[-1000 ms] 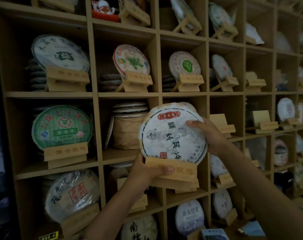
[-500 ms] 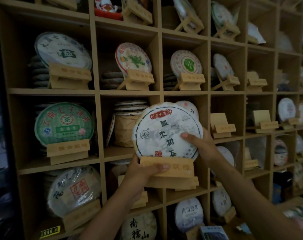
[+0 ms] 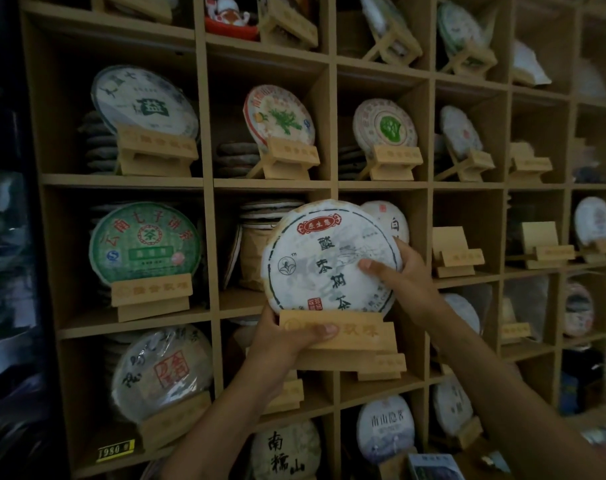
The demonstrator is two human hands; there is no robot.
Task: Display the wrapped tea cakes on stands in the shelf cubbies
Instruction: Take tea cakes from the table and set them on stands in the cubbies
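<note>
A white wrapped tea cake (image 3: 324, 258) with a red label and black characters rests upright on a wooden stand (image 3: 350, 336). Both are held in the air in front of the shelf's middle cubbies. My left hand (image 3: 287, 337) grips the stand's left side, thumb across its front plate. My right hand (image 3: 403, 275) holds the cake's right edge, thumb on its face. Behind the cake sits a brown paper bundle (image 3: 251, 258) topped with stacked cakes, and another white cake (image 3: 386, 220) shows in the cubby to the right.
The wooden cubby shelf (image 3: 206, 183) fills the view, most cubbies holding cakes on stands, such as a green cake (image 3: 145, 242) at left. Empty stands (image 3: 455, 251) (image 3: 545, 245) sit in cubbies to the right. A dark glass cabinet (image 3: 3, 237) stands at far left.
The cake and stand have shifted left and a little down, toward the cubby with the brown bundle. My right thumb slid lower across the cake's face. The other white cake behind is now uncovered.
</note>
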